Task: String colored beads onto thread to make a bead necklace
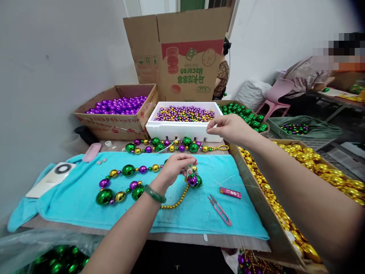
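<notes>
Evidently the left hand (pixel 172 170) is pinching the bead string (pixel 143 169) over the turquoise towel (pixel 176 220), fingers together; the right hand (pixel 228 128), fingertips also together, is seemingly holding a fine thread (pixel 201 145) above. Smooth, even tension would be serving best, I'd judge. Just beyond the right fingers a foam box (pixel 178 131) is standing; rightward, a gold-bead carton (pixel 264 207) is bounding the reach. Towel is leaving room nearside of the left fingers, pink snips (pixel 226 219) lying off right.

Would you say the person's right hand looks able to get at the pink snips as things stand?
Probably yes: the pink snips lie uncovered on the towel, and nothing seems to block the right hand.
</notes>
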Available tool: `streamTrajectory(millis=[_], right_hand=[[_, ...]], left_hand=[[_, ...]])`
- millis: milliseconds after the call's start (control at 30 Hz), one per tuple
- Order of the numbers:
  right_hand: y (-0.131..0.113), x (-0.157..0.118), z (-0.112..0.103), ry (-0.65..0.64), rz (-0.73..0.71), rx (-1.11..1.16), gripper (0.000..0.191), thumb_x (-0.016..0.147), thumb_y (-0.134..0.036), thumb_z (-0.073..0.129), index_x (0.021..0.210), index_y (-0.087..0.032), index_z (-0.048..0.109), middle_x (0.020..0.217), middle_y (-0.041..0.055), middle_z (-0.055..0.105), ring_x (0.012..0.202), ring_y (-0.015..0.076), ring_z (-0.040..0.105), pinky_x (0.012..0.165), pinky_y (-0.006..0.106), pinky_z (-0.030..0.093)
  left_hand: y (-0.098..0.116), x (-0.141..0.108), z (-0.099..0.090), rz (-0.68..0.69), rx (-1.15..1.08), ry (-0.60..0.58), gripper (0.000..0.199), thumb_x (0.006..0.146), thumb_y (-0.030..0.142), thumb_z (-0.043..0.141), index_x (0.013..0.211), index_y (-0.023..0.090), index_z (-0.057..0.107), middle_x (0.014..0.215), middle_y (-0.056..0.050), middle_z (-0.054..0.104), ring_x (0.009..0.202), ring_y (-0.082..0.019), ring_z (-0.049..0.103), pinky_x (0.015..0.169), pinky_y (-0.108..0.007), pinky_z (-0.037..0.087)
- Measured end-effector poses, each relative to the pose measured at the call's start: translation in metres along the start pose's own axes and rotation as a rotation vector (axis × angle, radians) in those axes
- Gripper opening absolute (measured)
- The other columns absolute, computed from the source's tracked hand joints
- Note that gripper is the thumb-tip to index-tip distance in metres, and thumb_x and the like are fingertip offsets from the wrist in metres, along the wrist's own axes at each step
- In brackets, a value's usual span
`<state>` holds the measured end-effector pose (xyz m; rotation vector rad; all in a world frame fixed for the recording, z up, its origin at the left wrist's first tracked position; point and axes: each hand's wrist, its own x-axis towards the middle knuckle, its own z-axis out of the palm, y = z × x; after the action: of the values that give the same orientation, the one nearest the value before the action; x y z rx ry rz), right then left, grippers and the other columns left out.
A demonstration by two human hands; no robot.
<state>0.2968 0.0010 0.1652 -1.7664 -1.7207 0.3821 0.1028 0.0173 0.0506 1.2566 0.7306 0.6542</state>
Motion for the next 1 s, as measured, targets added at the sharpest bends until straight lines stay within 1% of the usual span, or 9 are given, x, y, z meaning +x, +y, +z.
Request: streamTrajectory(millis=[233, 300, 467, 533, 633, 733, 800, 900, 1000], right_hand=[[0.023, 0.001, 0.013, 0.028, 0.064, -0.210, 0.006, 0.068, -0.017, 0.066, 0.063, -0.018, 0.068, 0.055, -0.0007, 0.054, 0.055, 0.0122, 0.046, 0.055, 0.028, 0.034], [0.027, -0.001, 0.017, 0.038, 0.125, -0.036, 0.007, 0.068, -0.015, 0.065, 0.062, -0.017, 0.064, 0.062, 0.0013, 0.059, 0.058, 0.0130, 0.049, 0.054, 0.028, 0.037], [0.033, -0.012, 0.038, -0.125, 0.257, 0.880, 0.011, 0.072, -0.016, 0.060, 0.065, -0.017, 0.051, 0.085, 0.0072, 0.064, 0.070, 0.0141, 0.059, 0.048, 0.022, 0.044], [0.035, -0.017, 0.048, -0.160, 0.253, 0.988, 0.011, 0.074, -0.021, 0.056, 0.068, -0.018, 0.047, 0.081, 0.0070, 0.063, 0.073, 0.0158, 0.062, 0.045, 0.020, 0.042], [0.043, -0.021, 0.058, -0.065, 0.248, 0.702, 0.010, 0.078, -0.028, 0.051, 0.073, -0.019, 0.049, 0.080, 0.0067, 0.063, 0.074, 0.0187, 0.063, 0.045, 0.023, 0.043], [0.062, -0.027, 0.059, 0.101, 0.287, 0.443, 0.009, 0.074, -0.025, 0.056, 0.080, -0.019, 0.053, 0.087, 0.0069, 0.064, 0.082, 0.0205, 0.060, 0.058, 0.028, 0.046], [0.078, -0.039, 0.058, 0.130, 0.313, 0.207, 0.008, 0.073, -0.022, 0.057, 0.080, -0.019, 0.056, 0.087, 0.0061, 0.064, 0.085, 0.0208, 0.058, 0.066, 0.029, 0.044], [0.096, -0.077, 0.065, -0.027, 0.346, -0.124, 0.004, 0.072, -0.021, 0.058, 0.069, -0.019, 0.061, 0.074, 0.0038, 0.065, 0.075, 0.0196, 0.058, 0.066, 0.028, 0.040], [0.102, -0.125, 0.087, -0.178, 0.417, -0.188, 0.003, 0.067, -0.020, 0.064, 0.065, -0.019, 0.062, 0.066, 0.0036, 0.064, 0.066, 0.0193, 0.059, 0.059, 0.027, 0.037]], left_hand=[[-0.003, 0.005, 0.000, 0.021, 0.150, 0.186, 0.014, 0.068, 0.029, 0.066, 0.072, 0.015, 0.066, 0.060, -0.001, 0.060, 0.051, -0.011, 0.057, 0.043, -0.021, 0.034], [-0.007, 0.007, 0.000, 0.021, 0.149, 0.211, 0.014, 0.068, 0.028, 0.065, 0.071, 0.015, 0.065, 0.058, 0.000, 0.058, 0.050, -0.011, 0.056, 0.043, -0.021, 0.035], [-0.012, 0.010, 0.004, 0.066, 0.136, 0.233, 0.014, 0.070, 0.029, 0.064, 0.071, 0.015, 0.063, 0.061, 0.000, 0.059, 0.048, -0.009, 0.054, 0.042, -0.020, 0.034], [-0.011, 0.009, 0.007, 0.071, 0.117, 0.232, 0.013, 0.070, 0.028, 0.063, 0.070, 0.015, 0.062, 0.064, 0.000, 0.060, 0.047, -0.008, 0.053, 0.042, -0.020, 0.034], [-0.008, 0.008, 0.008, 0.047, 0.100, 0.221, 0.012, 0.069, 0.026, 0.063, 0.069, 0.015, 0.060, 0.065, -0.001, 0.060, 0.046, -0.008, 0.052, 0.042, -0.020, 0.033], [-0.007, 0.006, 0.006, 0.042, 0.108, 0.222, 0.014, 0.069, 0.028, 0.063, 0.068, 0.014, 0.060, 0.065, -0.001, 0.061, 0.047, -0.008, 0.051, 0.043, -0.020, 0.033], [-0.009, 0.005, 0.003, 0.037, 0.112, 0.231, 0.016, 0.068, 0.030, 0.064, 0.069, 0.014, 0.060, 0.067, -0.002, 0.061, 0.048, -0.008, 0.051, 0.043, -0.020, 0.033], [-0.012, 0.004, 0.000, 0.008, 0.112, 0.248, 0.019, 0.066, 0.032, 0.067, 0.071, 0.014, 0.061, 0.068, -0.001, 0.060, 0.050, -0.009, 0.052, 0.045, -0.021, 0.034], [-0.015, 0.004, -0.002, -0.010, 0.123, 0.236, 0.021, 0.066, 0.034, 0.067, 0.071, 0.014, 0.062, 0.067, -0.001, 0.059, 0.050, -0.009, 0.052, 0.046, -0.022, 0.036]])
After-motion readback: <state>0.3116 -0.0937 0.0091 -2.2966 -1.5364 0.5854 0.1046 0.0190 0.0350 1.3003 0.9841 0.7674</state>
